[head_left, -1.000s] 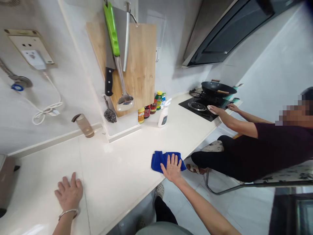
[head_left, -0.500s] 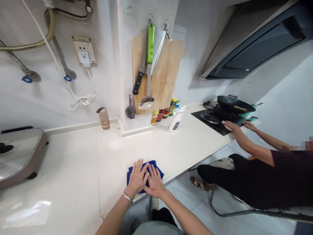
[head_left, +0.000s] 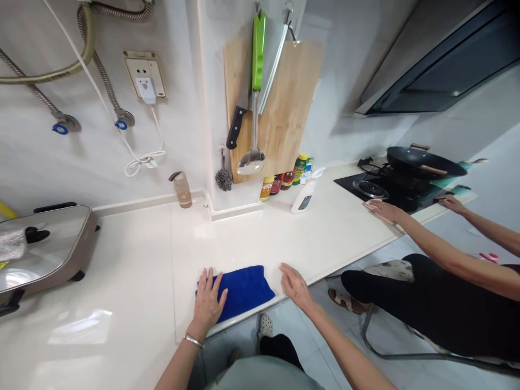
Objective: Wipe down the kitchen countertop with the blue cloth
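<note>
Half a second ago both hands were lying together on top of the bunched cloth; now they are parting, and the blue microfiber cloth (head_left: 242, 290) is lying spread flatter between them. The left hand (head_left: 208, 299) is resting open, fingers splayed, palm down on the cloth's left end. The right hand (head_left: 296, 284) is lying open and flat on the white countertop (head_left: 134, 281) just beside the cloth's right end, gripping nothing; whether it is touching the cloth I cannot tell.

The cloth is sitting near the counter's front edge, its long axis running left to right along that edge, with the right end pointing toward the stove.

At far left a lidded electric skillet (head_left: 44, 254) is standing on the counter; its contents are hidden. By the wall a small lidded jar (head_left: 182, 189) is standing, and further right a row of sauce bottles (head_left: 284, 180) and a white spray bottle (head_left: 304, 195) are lined up below the hanging cutting board (head_left: 284, 108). A black wok (head_left: 422, 162) is sitting on the gas stove (head_left: 390, 192); what it holds cannot be seen. A seated person's hand (head_left: 382, 210) is pressing a pale cloth on the counter beside the stove.
</note>
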Motion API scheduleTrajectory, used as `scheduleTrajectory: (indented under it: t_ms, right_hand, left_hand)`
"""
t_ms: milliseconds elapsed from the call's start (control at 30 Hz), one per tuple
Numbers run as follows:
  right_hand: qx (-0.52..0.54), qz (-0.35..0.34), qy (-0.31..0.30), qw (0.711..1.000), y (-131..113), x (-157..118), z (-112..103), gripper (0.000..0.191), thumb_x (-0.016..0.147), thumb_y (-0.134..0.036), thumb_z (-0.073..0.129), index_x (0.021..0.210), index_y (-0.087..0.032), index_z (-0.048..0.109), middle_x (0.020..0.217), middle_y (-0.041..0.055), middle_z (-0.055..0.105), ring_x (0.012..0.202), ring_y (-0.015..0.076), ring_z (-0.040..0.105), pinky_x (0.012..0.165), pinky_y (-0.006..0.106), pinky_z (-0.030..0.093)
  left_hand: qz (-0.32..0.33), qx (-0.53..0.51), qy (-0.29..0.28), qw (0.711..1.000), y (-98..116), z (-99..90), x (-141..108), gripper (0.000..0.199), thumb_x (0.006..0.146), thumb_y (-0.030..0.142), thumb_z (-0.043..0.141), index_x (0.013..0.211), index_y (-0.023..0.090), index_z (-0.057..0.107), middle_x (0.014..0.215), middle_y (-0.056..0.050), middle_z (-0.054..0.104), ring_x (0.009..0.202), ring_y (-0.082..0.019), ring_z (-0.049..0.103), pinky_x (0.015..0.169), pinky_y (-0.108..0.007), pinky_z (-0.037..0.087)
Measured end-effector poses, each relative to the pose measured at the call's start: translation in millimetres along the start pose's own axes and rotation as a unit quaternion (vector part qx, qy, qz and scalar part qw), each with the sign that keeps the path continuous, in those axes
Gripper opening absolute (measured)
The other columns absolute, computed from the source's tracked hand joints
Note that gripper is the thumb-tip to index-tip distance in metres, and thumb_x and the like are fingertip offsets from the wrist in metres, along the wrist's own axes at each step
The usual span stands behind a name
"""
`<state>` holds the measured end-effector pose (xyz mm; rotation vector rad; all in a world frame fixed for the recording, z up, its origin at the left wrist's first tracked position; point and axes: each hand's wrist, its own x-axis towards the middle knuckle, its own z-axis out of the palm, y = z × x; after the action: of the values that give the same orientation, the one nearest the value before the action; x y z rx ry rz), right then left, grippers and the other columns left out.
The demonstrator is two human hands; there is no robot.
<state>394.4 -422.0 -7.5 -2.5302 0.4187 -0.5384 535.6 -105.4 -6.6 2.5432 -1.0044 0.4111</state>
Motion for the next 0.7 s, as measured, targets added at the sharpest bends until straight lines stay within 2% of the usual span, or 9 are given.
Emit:
scheduleTrajectory:
  t_ms: [100,200,300,433,533,600,700]
  right_hand:
    - [-0.022,0.006,0.003,1.0,2.9,9.0,5.3,0.049,0.095,-0.034,0.027,0.125,-0.015,0.061,0.136,0.0149,0.06,0.13,0.0245,0.052,0.114,0.047,0.044]
    - [-0.048,0.022,0.006,0.999,0.2,17.7,12.8,0.048,0.093,-0.03,0.028,0.126,-0.015,0.061,0.139,0.0145,0.057,0.131,0.0251,0.049,0.114,0.047,0.042]
    - [-0.08,0.049,0.015,0.995,-4.1,22.4,19.0,0.05,0.093,-0.028,0.028,0.132,-0.015,0.056,0.143,0.0146,0.053,0.132,0.0276,0.046,0.112,0.048,0.04]
    - [-0.122,0.06,0.018,0.991,-6.4,22.7,21.2,0.05,0.094,-0.027,0.028,0.136,-0.015,0.051,0.145,0.0146,0.05,0.131,0.029,0.045,0.109,0.047,0.039]
    - [-0.136,0.044,0.016,0.99,-6.5,21.0,17.3,0.047,0.094,-0.026,0.029,0.135,-0.017,0.052,0.143,0.013,0.052,0.128,0.0261,0.046,0.107,0.042,0.04]
    - [-0.135,0.036,0.025,0.99,-6.6,19.1,13.8,0.046,0.094,-0.027,0.03,0.133,-0.017,0.054,0.141,0.0136,0.054,0.127,0.0265,0.048,0.105,0.042,0.041]
    - [-0.12,0.024,0.041,0.992,-3.9,16.2,12.3,0.045,0.094,-0.029,0.032,0.131,-0.015,0.055,0.138,0.0154,0.055,0.124,0.0296,0.05,0.103,0.046,0.042]
  left_hand:
    - [-0.016,0.02,-0.017,1.0,-28.1,-19.7,-13.9,0.053,0.098,0.043,0.046,0.146,0.02,0.05,0.16,-0.015,0.039,0.153,-0.035,0.022,0.12,-0.057,0.036]
    - [-0.018,0.036,-0.028,0.999,-36.6,-35.3,-21.3,0.054,0.099,0.042,0.043,0.147,0.017,0.049,0.161,-0.016,0.038,0.153,-0.035,0.022,0.12,-0.058,0.035]
    - [0.009,0.034,-0.041,0.999,-13.1,-38.8,-17.0,0.057,0.1,0.039,0.042,0.152,0.017,0.039,0.163,-0.013,0.034,0.155,-0.033,0.018,0.122,-0.058,0.031]
    - [0.08,0.001,-0.098,0.992,46.2,-24.4,1.2,0.061,0.1,0.038,0.042,0.158,0.027,0.026,0.167,-0.007,0.028,0.155,-0.03,0.019,0.124,-0.059,0.027]
    - [0.082,-0.006,-0.133,0.988,81.2,-13.8,11.2,0.06,0.1,0.039,0.04,0.157,0.033,0.025,0.168,-0.005,0.024,0.155,-0.032,0.017,0.123,-0.064,0.022]
    - [0.08,-0.012,-0.149,0.985,92.0,-12.0,12.5,0.06,0.1,0.041,0.039,0.158,0.033,0.025,0.169,-0.006,0.022,0.155,-0.033,0.016,0.123,-0.065,0.02]
    - [0.096,-0.029,-0.169,0.981,90.2,-17.9,4.6,0.063,0.099,0.047,0.04,0.158,0.03,0.024,0.169,-0.008,0.021,0.155,-0.034,0.015,0.123,-0.065,0.02]
